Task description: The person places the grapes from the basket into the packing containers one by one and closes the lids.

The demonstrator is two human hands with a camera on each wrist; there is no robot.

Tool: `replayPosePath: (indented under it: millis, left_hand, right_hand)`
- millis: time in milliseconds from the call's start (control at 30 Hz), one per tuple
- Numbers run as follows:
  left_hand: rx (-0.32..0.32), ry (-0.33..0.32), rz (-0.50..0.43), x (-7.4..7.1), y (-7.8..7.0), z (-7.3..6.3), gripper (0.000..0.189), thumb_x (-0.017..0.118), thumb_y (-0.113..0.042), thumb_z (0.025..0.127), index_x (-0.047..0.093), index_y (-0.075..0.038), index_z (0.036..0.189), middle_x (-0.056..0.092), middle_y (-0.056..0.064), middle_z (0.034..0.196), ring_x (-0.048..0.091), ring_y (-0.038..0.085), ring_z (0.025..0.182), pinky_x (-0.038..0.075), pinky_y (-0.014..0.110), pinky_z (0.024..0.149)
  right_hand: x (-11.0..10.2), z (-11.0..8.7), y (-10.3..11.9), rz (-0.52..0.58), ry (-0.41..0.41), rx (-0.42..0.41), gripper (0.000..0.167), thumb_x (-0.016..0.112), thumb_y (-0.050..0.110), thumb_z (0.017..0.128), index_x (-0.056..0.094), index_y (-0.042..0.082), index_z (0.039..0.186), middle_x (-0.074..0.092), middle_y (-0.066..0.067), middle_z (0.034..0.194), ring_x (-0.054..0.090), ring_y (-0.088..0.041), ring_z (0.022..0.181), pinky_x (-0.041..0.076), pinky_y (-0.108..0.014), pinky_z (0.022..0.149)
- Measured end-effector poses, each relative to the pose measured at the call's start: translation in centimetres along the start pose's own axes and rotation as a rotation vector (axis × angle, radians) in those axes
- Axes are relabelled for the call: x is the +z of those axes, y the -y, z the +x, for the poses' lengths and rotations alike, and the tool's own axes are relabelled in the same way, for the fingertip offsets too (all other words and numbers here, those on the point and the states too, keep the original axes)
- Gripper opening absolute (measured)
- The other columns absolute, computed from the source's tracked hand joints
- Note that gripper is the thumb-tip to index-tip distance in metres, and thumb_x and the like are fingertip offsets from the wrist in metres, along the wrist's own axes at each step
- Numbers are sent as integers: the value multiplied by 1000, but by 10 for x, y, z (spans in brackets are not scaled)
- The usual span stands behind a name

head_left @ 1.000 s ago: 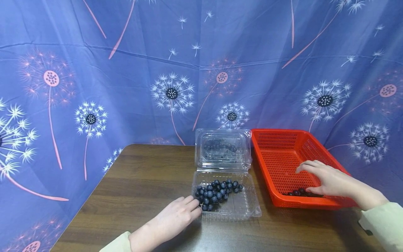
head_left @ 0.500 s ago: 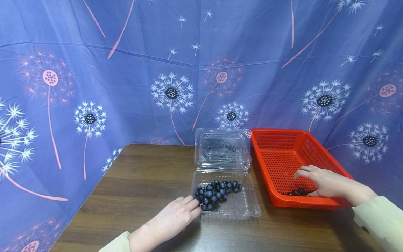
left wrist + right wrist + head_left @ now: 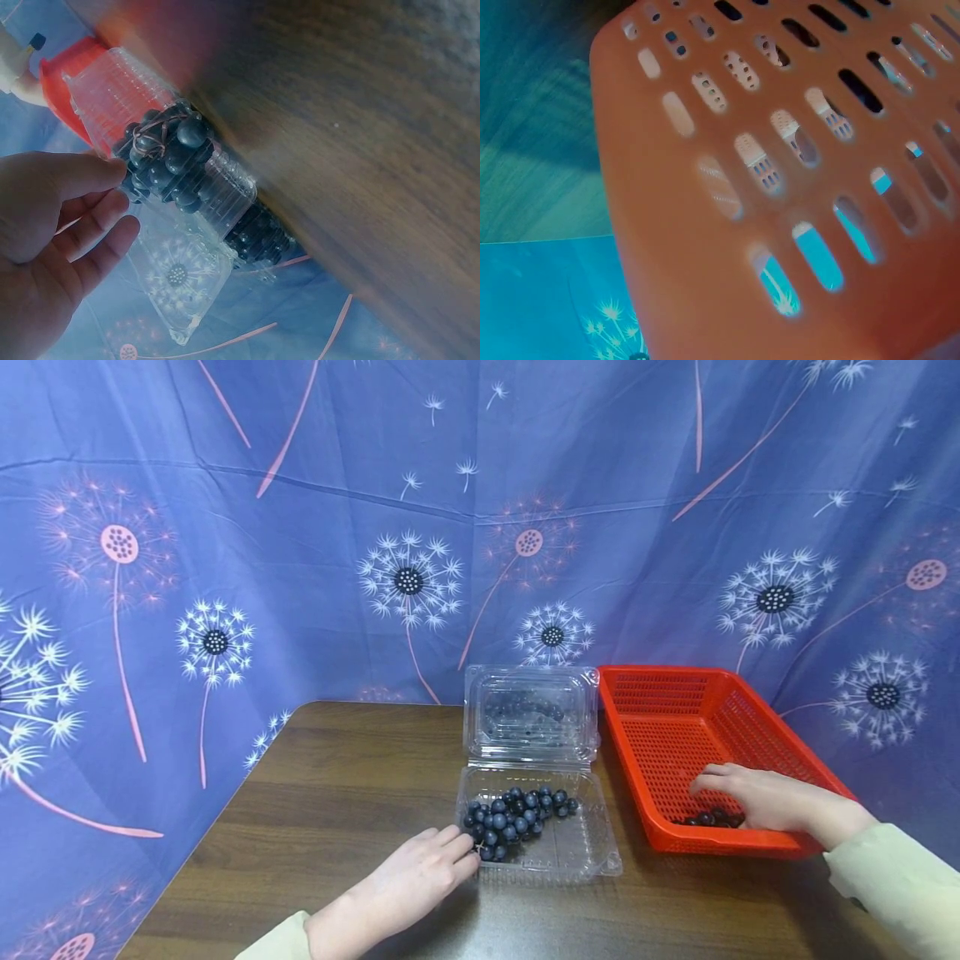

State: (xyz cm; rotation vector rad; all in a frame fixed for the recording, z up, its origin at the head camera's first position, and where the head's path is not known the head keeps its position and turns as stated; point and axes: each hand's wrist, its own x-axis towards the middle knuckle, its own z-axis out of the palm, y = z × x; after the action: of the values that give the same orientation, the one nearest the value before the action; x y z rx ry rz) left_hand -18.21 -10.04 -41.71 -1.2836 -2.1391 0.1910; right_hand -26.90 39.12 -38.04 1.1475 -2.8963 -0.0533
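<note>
A clear plastic clamshell container (image 3: 577, 856) stands with its lid up and a bunch of dark grapes (image 3: 517, 818) inside. My left hand (image 3: 431, 864) rests at its left front side, fingers relaxed. In the left wrist view, the left thumb (image 3: 105, 171) reaches the bunch's edge, the other fingertips just below it. Inside the red plastic basket (image 3: 652, 802), my right hand (image 3: 772, 802) hovers low at the near end with gently bent fingers. Dark grapes (image 3: 708, 818) lie beside its thumb, partly hidden by the front rim. The right wrist view shows only the basket's slotted wall (image 3: 660, 187) up close.
The wooden table (image 3: 337, 777) carries both containers side by side. The container's upright lid (image 3: 532, 714) stands close to the basket's left rim. Behind the table hangs a blue curtain (image 3: 315, 610) with a dandelion print.
My right hand has moved left and down within the basket, closer to the grapes there. The left hand, the container and its grapes stay where they were.
</note>
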Motion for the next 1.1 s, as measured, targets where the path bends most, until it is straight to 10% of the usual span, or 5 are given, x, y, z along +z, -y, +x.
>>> replayPosePath:
  millis: [167, 533, 1100]
  left_hand:
    - [-3, -4, -5, 0, 0, 0, 26, 72, -11, 65, 60, -18, 87, 52, -7, 84, 48, 10, 77, 37, 20, 59]
    - [-1, -8, -6, 0, -1, 1, 26, 71, -10, 65, 60, -18, 87, 52, -7, 84, 48, 10, 77, 37, 20, 58]
    - [7, -13, -4, -1, -1, 1, 26, 67, -6, 65, 59, -18, 87, 52, -7, 84, 48, 10, 77, 37, 20, 58]
  right_hand:
    - [0, 2, 2, 15, 37, 19, 58, 79, 14, 61, 60, 24, 115, 57, -12, 121, 58, -33, 107, 51, -48, 78]
    - [17, 4, -9, -121, -145, -175, 55, 79, 43, 67, 60, 21, 113, 62, -14, 114, 61, -31, 100, 54, -42, 67]
    - [16, 10, -7, -199, -190, -253, 51, 80, 18, 63, 60, 26, 109, 65, -5, 108, 64, -30, 92, 52, -45, 67]
